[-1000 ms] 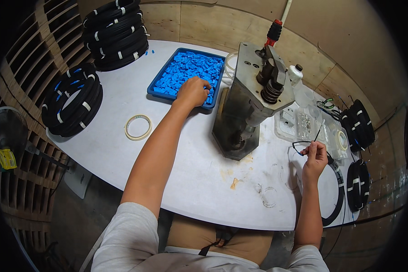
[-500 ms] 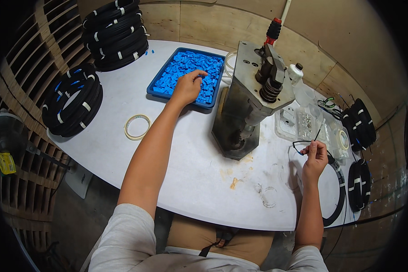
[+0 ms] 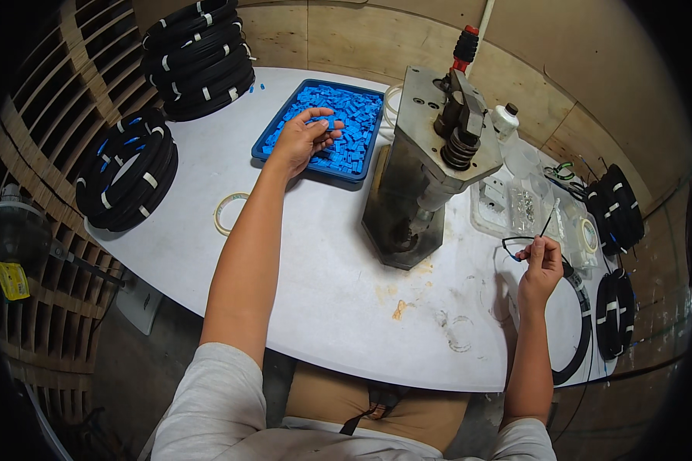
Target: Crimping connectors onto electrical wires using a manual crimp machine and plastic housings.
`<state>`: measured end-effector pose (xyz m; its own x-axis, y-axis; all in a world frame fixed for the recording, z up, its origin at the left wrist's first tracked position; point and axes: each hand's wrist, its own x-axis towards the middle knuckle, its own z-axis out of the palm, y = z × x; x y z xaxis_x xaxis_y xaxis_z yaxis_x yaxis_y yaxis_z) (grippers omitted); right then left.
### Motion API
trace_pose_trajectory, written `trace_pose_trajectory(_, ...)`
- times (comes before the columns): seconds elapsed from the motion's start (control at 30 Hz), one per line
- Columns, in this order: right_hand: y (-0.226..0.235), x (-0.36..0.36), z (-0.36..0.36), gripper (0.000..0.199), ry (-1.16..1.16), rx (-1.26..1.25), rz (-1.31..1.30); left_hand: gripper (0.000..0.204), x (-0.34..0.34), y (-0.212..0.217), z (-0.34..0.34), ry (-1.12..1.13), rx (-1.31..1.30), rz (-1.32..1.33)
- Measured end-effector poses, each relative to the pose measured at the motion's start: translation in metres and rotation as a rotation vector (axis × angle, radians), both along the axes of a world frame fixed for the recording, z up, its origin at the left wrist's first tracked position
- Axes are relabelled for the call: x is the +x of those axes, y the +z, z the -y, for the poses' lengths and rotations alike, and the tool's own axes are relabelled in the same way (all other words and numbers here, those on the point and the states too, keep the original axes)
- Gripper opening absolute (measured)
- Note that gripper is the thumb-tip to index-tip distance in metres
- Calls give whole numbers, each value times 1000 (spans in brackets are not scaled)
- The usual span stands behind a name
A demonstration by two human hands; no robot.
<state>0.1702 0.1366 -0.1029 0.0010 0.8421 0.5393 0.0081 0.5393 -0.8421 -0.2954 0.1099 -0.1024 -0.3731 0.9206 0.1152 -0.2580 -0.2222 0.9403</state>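
Blue piece in left hand (image 3: pixel 304 138) too small to tell

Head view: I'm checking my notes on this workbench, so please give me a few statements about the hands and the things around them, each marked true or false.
1. The left hand is over the blue tray of small blue pieces. True.
2. The right hand pinches a thin black wire. True.
3. The metal press stands to the left of the blue tray. False: it stands to the tray's right.
4. The pale tape ring lies inside the tray. False: it lies on the white table, nearer the person than the tray.
5. Black wire coils lie at the table's left edge. True.
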Motion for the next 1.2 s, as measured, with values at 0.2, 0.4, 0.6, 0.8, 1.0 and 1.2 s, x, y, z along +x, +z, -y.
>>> trace_pose_trajectory(0.2, -2, 2, -3, 14, -8, 8, -19, 25, -6, -3, 0, -31, 32, 78)
trace_pose_trajectory(0.4, -2, 0, -2, 14, -11, -5, -4, 28, -10, -6, 0, -50, 53, 66)
trace_pose_trajectory(0.6, -1, 0, -1, 14, -14, -7, -12, 29, -11, -9, -2, -72, 70, 67)
trace_pose_trajectory(0.8, 0, -1, -1, 15, -28, -10, -16, 30, -10, -5, 0, -71, 59, 48)
trace_pose_trajectory(1.0, 0, 0, -1, 15, -27, 2, -17, 30, -13, -8, -2, -67, 28, 34)
trace_pose_trajectory(1.2, 1, 0, -1, 15, -38, 0, -9, 30, -8, -2, -1, -63, 30, 83)
